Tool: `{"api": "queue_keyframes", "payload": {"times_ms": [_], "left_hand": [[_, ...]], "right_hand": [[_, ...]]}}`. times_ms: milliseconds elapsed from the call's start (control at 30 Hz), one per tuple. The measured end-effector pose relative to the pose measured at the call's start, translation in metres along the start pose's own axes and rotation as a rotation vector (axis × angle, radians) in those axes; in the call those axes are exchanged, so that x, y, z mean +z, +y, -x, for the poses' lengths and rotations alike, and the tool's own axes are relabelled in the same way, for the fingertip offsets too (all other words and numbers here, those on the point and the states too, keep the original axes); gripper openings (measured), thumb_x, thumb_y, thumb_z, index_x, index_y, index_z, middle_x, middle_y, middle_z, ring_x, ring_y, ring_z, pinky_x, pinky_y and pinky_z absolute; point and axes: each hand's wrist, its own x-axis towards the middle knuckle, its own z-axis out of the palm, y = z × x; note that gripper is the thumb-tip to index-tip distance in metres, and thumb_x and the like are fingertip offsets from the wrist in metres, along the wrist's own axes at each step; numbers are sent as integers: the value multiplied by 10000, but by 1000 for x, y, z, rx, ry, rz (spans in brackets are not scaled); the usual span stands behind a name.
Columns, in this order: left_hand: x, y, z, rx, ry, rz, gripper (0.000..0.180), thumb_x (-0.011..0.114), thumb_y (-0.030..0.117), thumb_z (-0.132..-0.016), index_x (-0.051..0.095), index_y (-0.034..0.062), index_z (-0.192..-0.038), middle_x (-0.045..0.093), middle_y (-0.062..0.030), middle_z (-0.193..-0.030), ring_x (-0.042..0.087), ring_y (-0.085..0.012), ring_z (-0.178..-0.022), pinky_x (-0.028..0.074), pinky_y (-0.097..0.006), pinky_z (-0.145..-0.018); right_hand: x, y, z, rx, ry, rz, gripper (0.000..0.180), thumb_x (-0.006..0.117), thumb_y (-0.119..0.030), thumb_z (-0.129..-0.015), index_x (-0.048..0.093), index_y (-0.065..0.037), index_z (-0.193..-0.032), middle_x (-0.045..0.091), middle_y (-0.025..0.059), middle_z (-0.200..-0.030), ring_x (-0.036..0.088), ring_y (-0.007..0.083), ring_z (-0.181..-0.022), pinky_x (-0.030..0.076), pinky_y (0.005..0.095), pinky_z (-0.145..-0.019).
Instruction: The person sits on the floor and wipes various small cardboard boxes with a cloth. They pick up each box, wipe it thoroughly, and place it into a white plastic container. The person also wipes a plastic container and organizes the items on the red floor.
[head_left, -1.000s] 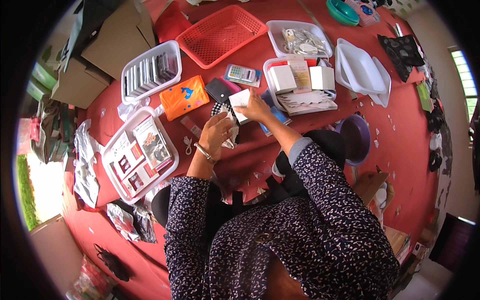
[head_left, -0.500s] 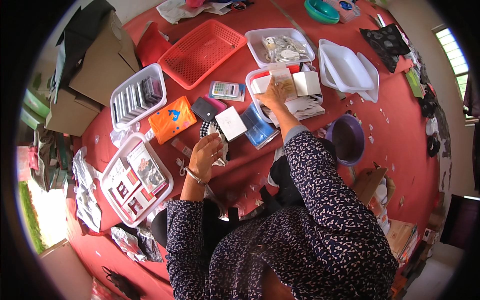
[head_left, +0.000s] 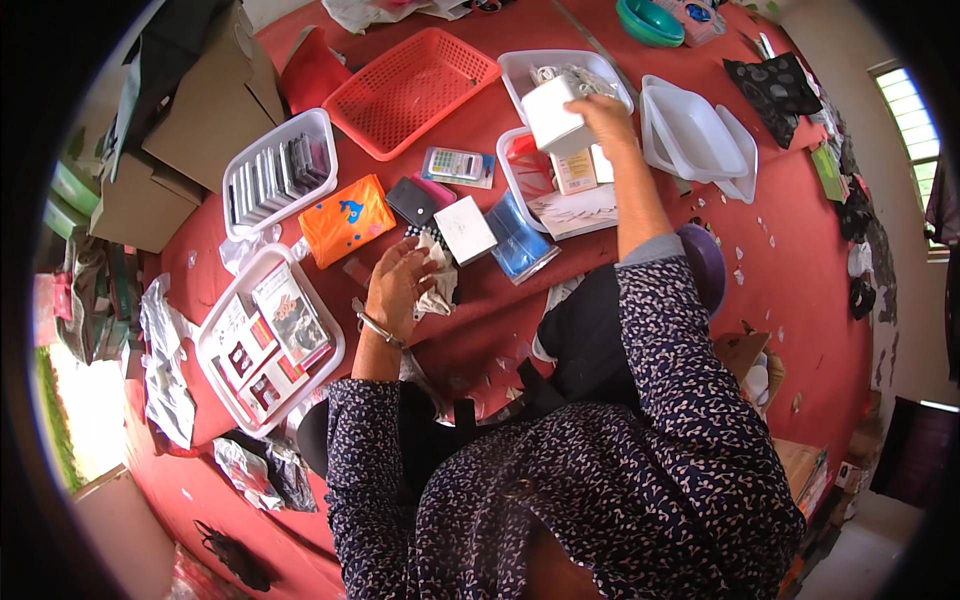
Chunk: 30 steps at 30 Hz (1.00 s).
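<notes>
A white box is held up by my right hand, closed on its right side above a white tray of boxes and paper packets. In that tray a small beige carton stands beside another white box. My left hand is open, fingers extended, beside a crumpled whitish cloth or wrapper; whether it touches this I cannot tell. Beyond that hand lie a second white box, a black wallet-like case, a blue packet and an orange packet.
A red perforated basket stands at the back. White trays hold slim cases at left and printed boxes nearer me. A packaged calculator lies centrally. Stacked white trays and a purple bowl are at right.
My right hand has taken hold of a white box from the tray and lifted it. The beige carton now sits lower in the tray. My left hand has shifted slightly.
</notes>
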Motion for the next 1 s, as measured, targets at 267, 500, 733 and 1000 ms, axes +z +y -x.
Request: {"api": "queue_keyframes", "payload": {"times_ms": [267,500,733,1000], "left_hand": [[-3,3,-4,40,-6,167,482,506,367,-867,413,37,-1205,504,-93,-1140,502,-222,-1004,398,-368,-868],[7,23,12,159,-249,132,628,562,443,-803,370,63,-1263,462,-123,-1216,488,-219,-1070,422,-354,-842],[14,28,20,471,-154,-60,769,677,220,-588,345,32,-1256,480,-105,-1153,482,-219,-1061,421,-332,-870],[9,36,23,472,-200,-179,955,648,-70,-521,200,85,-1349,380,-80,-1269,350,-217,-1213,335,-339,-978]], "right_hand": [[43,-42,94,190,-481,-757,519,683,-273,-691,497,-68,-1129,530,134,-1058,528,284,-975,483,532,-743],[117,-19,170,262,-731,-489,707,693,-284,-678,370,-54,-1264,537,110,-1009,530,206,-896,452,328,-676],[112,-26,155,114,-1036,-438,784,721,-268,-653,329,-44,-1294,475,89,-1192,453,217,-1062,391,350,-827],[109,-41,162,-183,-922,-397,926,743,25,-476,304,-46,-1288,434,79,-1164,402,224,-1135,348,344,-964]]}}
